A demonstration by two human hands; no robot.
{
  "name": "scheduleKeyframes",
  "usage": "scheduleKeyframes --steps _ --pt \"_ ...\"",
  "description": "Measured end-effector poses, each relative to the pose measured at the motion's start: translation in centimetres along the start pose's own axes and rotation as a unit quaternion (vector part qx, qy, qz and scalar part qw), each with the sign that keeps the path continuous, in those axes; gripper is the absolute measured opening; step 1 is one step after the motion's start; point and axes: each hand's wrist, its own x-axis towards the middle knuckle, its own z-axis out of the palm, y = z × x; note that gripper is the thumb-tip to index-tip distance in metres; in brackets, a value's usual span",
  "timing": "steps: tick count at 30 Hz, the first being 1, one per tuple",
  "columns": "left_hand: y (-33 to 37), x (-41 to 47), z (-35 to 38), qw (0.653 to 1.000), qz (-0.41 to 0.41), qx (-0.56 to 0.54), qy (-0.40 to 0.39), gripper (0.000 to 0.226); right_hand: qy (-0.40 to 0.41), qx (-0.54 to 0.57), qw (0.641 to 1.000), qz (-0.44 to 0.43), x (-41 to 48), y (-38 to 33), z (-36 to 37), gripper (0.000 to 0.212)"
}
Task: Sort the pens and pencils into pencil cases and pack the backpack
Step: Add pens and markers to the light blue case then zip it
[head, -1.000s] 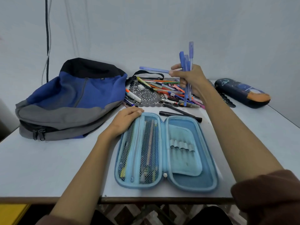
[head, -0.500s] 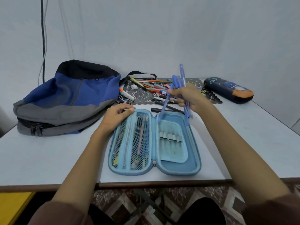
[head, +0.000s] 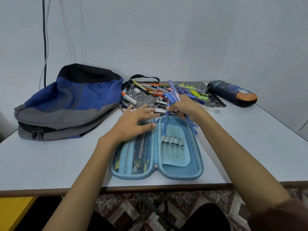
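Risks first. R hand (head: 182, 108) grips a fanned bundle of blue pens (head: 174, 95), fingers curled round it, while one pen (head: 165, 124) from the bundle angles down at the leftmost elastic loop (head: 164, 139). Feeding one w/ the rest in the same grip means the others can slip. Some already hang past the case's right edge, so they'd drop on the counter (head: 50, 160) and roll. Can't tell if the tip is in the loop or just at it; a miss would bunch the flap.

L hand (head: 136, 121) is wide, fingers spread over the top of the mesh side. Unclear if it presses down. If not, the case can skid under the push.

Containers:
- light-blue case (head: 199, 170): open flat, near the counter's front edge. Mesh pocket (head: 141, 154) holds a few pencil-like items; other loops empty.
- dark case (head: 233, 94): far right, shut, contents hidden.
- backpack (head: 71, 100): on its side at left, inside not visible.
- loose pen pile (head: 155, 90): on the mat behind, unsorted.
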Motion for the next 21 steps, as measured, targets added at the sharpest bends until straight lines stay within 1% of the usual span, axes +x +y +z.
scheduleKeyframes --steps 2,4,6,7,10,12,14,17,18,21 --pt "0.3 0.0 0.5 0.999 -0.014 0.030 -0.041 0.060 -0.021 -0.013 1.000 0.000 -0.3 0.1 0.3 0.007" --pt "0.4 -0.1 0.8 0.998 -0.041 0.024 -0.049 0.053 -0.021 -0.015 1.000 0.008 -0.3 0.1 0.4 0.008" --pt "0.4 0.1 0.8 0.997 -0.058 0.029 -0.051 0.051 -0.022 -0.021 0.999 0.024 -0.1 0.3 0.4 0.009" --pt "0.5 0.1 0.8 0.996 -0.063 0.028 -0.053 0.051 -0.027 -0.024 0.999 0.030 0.0 0.4 0.3 0.012" --pt "0.7 0.1 0.8 0.996 -0.071 0.014 -0.047 0.050 -0.037 -0.048 0.997 0.038 0.4 0.6 0.3 0.036" --pt "0.7 0.0 0.9 0.996 -0.075 0.004 -0.042 0.049 -0.043 -0.057 0.997 0.041 0.5 0.6 0.3 0.043" --pt "0.8 0.0 0.9 0.996 -0.079 -0.002 -0.041 0.049 -0.072 -0.060 0.995 0.046 0.5 0.4 0.4 0.039" --pt "0.8 -0.1 0.9 0.996 -0.084 -0.010 -0.039 0.049 -0.107 -0.098 0.989 0.030 0.1 -0.1 0.8 0.021" --pt "0.8 -0.1 0.9 0.996 -0.085 -0.013 -0.037 0.047 -0.108 -0.113 0.987 0.023 0.0 -0.3 0.9 0.019" --pt "1.0 -0.2 0.9 0.995 -0.089 -0.028 -0.022 0.033 -0.110 -0.123 0.986 0.022 -0.2 -0.4 1.0 0.025"
